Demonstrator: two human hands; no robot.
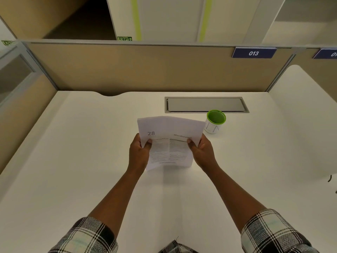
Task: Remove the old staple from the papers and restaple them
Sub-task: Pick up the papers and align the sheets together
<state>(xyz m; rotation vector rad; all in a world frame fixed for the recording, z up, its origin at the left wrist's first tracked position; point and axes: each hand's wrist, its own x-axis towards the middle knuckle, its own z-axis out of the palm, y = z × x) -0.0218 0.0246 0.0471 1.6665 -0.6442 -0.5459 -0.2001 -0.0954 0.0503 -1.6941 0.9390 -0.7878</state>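
In the head view, the papers (pixel 170 143) are held up off the tabletop (pixel 82 152), square to the person, probably so the sheets can be looked over and the old staple found before anything is pulled. The left hand (pixel 139 154) has its grip closed on the left edge, thumb on the printed face and fingers behind; the right hand (pixel 200 152) pinches the right edge the same way. Holding both sides keeps the thin stack from drooping, though it bows a little along the middle. The top sheet is white, headed "28" and "Miscellaneous" above two columns of small print. No staple can be made out. A green-lined cup (pixel 214 121) stands just behind the papers' right corner, and no stapler is in view.
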